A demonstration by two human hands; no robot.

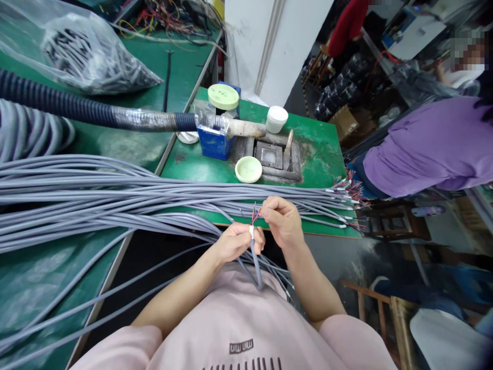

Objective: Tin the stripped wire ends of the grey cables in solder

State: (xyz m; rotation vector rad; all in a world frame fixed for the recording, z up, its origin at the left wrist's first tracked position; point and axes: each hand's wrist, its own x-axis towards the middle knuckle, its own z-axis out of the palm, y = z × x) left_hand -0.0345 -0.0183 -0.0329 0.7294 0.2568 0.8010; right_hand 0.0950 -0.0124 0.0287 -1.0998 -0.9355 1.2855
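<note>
My left hand [239,240] is closed around a grey cable [257,267] just at its white-wrapped end. Thin red, blue and other coloured wires [254,216] fan out upward from that end. My right hand [283,220] pinches one or more of these wires between thumb and fingertips; how many, I cannot tell. The cable bends down and back below my left hand, in front of my shirt. Behind both hands runs a thick bundle of grey cables [185,192], whose stripped ends with coloured wires [352,192] lie at the right end of the bench.
A solder pot [270,155] with a scraper [288,149] is set in the green bench [319,149]. Around it are a shallow dish [248,169], a white tub [276,119], a blue box [216,144] and an extraction hose [154,119]. A co-worker in purple [427,146] is at right.
</note>
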